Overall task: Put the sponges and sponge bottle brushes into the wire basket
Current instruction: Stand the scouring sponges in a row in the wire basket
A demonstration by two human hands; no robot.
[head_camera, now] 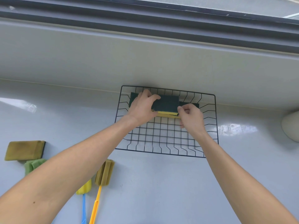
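Observation:
A black wire basket (216, 120) stands on the white counter against the back wall. Inside it, along the far side, lie green-topped yellow sponges; the top sponge (166, 104) is held at its left end by my left hand (142, 107) and at its right end by my right hand (191, 118). Another dark green sponge (192, 104) shows behind my right hand, and one more (133, 97) behind my left. On the counter at the left lie a brownish sponge (24, 150), a green sponge brush (33, 165), a yellow brush with a blue handle (84, 188) and a brown brush with an orange handle (104, 172).
A pale rounded object (291, 126) sits at the right edge of the counter. A window frame (145, 21) runs above the back ledge. My forearms cross the counter in front of the basket.

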